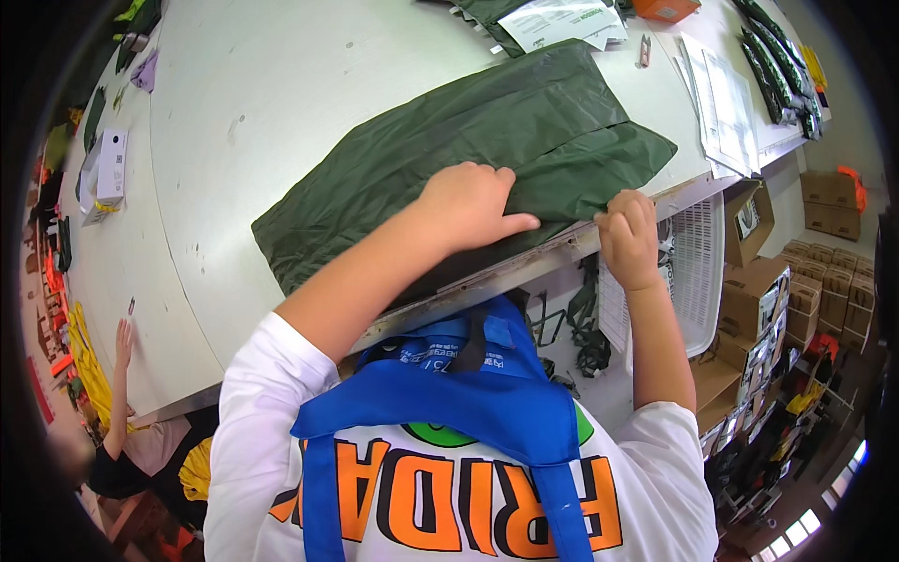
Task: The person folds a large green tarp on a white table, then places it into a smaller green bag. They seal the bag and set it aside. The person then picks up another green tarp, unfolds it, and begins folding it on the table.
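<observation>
A dark green folded sheet of thin, shiny fabric lies along the table's near edge, creased, its right end coming to a point. My left hand rests on its near part, thumb spread away from the bent fingers, whose tips are partly hidden. At the table edge, my right hand pinches the fabric's near right border between thumb and curled fingers. Small folds run between the two hands.
Papers, small red snips and an orange box lie beyond the fabric. Paper sheets are to the right. Below the edge stands a white plastic basket. Another person's hand is at far left.
</observation>
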Tool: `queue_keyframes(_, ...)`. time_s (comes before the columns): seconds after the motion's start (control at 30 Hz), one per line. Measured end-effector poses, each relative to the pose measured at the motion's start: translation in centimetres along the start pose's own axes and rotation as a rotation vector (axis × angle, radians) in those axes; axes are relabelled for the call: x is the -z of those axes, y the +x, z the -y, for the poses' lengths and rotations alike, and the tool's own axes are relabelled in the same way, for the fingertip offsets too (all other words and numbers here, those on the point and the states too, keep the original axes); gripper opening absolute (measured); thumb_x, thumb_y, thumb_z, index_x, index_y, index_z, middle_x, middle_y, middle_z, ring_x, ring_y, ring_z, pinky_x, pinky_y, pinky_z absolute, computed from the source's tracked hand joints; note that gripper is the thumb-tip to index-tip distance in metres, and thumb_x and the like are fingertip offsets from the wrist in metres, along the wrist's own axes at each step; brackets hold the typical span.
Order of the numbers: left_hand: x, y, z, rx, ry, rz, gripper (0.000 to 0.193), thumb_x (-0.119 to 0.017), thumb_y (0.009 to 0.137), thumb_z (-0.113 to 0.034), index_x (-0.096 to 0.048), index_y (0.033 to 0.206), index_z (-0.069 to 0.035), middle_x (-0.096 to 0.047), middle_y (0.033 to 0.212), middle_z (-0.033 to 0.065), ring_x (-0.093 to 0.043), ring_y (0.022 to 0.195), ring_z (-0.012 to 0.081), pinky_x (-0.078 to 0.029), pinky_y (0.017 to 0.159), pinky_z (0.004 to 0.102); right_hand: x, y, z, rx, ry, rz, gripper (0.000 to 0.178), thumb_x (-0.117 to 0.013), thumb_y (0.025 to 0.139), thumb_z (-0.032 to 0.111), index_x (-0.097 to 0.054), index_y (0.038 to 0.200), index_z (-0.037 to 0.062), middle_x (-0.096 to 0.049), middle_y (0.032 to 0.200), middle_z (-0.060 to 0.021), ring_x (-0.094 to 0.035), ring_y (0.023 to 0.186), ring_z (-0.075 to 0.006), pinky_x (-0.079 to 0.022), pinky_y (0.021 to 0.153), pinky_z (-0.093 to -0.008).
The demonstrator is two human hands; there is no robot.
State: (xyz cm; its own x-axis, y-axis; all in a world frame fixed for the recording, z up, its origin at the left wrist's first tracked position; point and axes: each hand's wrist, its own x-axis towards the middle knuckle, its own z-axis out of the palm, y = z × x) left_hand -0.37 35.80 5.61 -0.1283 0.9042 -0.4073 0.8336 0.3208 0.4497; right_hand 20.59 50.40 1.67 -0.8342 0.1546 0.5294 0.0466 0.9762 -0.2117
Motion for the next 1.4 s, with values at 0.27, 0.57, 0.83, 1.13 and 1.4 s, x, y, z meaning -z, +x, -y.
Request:
queue_keyframes(0.27,-0.9,5.1,1.0,0.04,-0.865,0.335,0.03,-0.064,0.087,-0.027,-0.062,0.106,-0.004,-0.059,0.084,0.0006,-0.051,0.074,0.0123,-0.044,0.068,0.0273,-0.3,-2.0,0.1,-0.052,0.112,-0.042,0.019,-0.067,0.063,0.0,-0.051,0.072,0.0038,-0.053,0.08,-0.0093,-0.056,0.079,-0.0279,-0.047,0.075,-0.0387)
queue_keyframes(0.57,-2.9,-1.3,-1.9,-0.489,-0.537,-0.055,0.052,-0.052,0.075,0.005,-0.058,0.122,-0.018,-0.062,0.103,0.0091,-0.058,0.078,0.0269,-0.048,0.072,0.0349,2.5,1.1,-0.7,-0.446,0.452,0.39,0.017,-0.057,0.086,0.007,-0.063,0.1,0.0022,-0.062,0.093,-0.0136,-0.058,0.088,-0.0321,-0.047,0.077,-0.0384)
queue_keyframes(0.83,-2.5,-1.3,-3.3,-0.887,-0.05,-0.339,0.04,-0.057,0.078,-0.006,-0.062,0.117,-0.013,-0.059,0.089,0.0042,-0.057,0.086,0.0198,-0.048,0.067,0.0335,2.1,4.1,-0.6,-0.199,0.74,0.627,0.045,-0.046,0.062,-0.014,-0.065,0.097,0.0063,-0.059,0.116,-0.0089,-0.05,0.108,-0.031,-0.039,0.097,-0.038)
queue_keyframes(1.13,-0.9,-1.1,-3.4,-0.636,-0.184,-0.233,0.051,-0.061,0.07,0.002,-0.059,0.119,-0.013,-0.062,0.114,0.0076,-0.06,0.093,0.025,-0.052,0.076,0.0346,9.3,5.3,1.2,-0.163,-0.23,0.341,0.02,-0.067,0.064,0.007,-0.061,0.082,0.0147,-0.056,0.104,-0.0033,-0.052,0.103,-0.0229,-0.038,0.086,-0.0363)
queue_keyframes(1.4,0.2,1.3,-3.6,-0.568,-0.288,0.085,0.046,-0.057,0.073,0.003,-0.062,0.116,-0.011,-0.063,0.11,0.0109,-0.059,0.101,0.0291,-0.049,0.085,0.0375,10.6,4.1,0.8,-0.397,-0.334,0.322,0.021,-0.068,0.062,0.007,-0.056,0.078,0.0128,-0.057,0.096,-0.0029,-0.056,0.099,-0.0244,-0.038,0.086,-0.0382)
